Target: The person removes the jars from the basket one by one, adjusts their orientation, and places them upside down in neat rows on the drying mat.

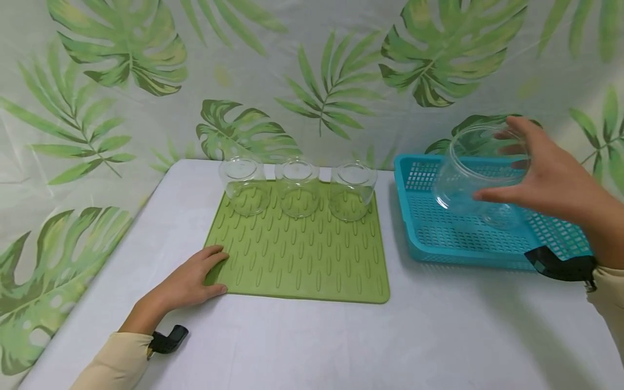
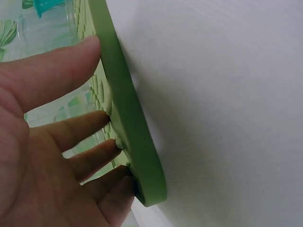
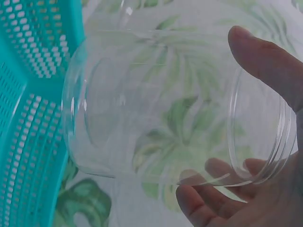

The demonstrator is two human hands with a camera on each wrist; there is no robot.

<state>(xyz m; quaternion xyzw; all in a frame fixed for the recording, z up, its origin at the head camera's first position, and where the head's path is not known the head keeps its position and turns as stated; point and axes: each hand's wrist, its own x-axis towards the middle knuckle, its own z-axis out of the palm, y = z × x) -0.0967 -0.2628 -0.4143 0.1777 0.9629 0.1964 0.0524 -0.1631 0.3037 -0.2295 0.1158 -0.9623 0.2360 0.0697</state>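
Observation:
My right hand grips a clear glass jar near its rim, with the thumb on one side and the fingers on the other. The jar is tilted, its mouth toward the palm and its base pointing down and left over the blue basket. In the right wrist view the jar looks bare inside. My left hand rests at the front left corner of a green ridged mat, thumb and fingertips touching its edge. Three clear jars stand upside down in a row along the mat's back.
Another clear glass piece sits in the basket, below the held jar and partly overlapped by it. A white cloth covers the table. Behind it hangs a leaf-patterned curtain. The basket stands just right of the mat.

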